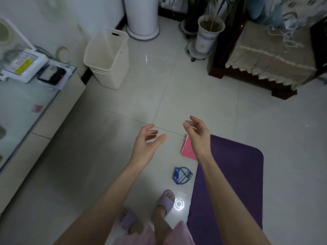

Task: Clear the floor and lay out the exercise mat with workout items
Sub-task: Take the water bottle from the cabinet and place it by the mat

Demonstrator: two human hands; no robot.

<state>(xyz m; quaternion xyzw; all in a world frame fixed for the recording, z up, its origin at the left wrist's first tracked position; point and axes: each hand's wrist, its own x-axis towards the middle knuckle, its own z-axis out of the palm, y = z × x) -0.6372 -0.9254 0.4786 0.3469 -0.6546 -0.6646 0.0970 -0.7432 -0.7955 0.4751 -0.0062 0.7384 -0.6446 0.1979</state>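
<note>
A purple exercise mat (pixel 233 177) lies flat on the tiled floor at the lower right. A pink flat item (pixel 187 148) rests at the mat's far left corner, partly behind my right wrist. A blue hand-grip exerciser (pixel 182 175) sits on the tiles just left of the mat. My left hand (pixel 146 145) hovers above the floor with relaxed fingers, holding nothing. My right hand (pixel 197 135) hangs above the pink item, fingers loosely spread and empty.
A cream plastic basket (pixel 108 57) stands at the back left beside a glass-topped cabinet (pixel 26 110) carrying devices. A white cylinder appliance (pixel 141 16), potted plants (pixel 207 32) and a cloth-covered wooden seat (pixel 265 55) line the back. My slippered feet (pixel 166 202) stand by the mat.
</note>
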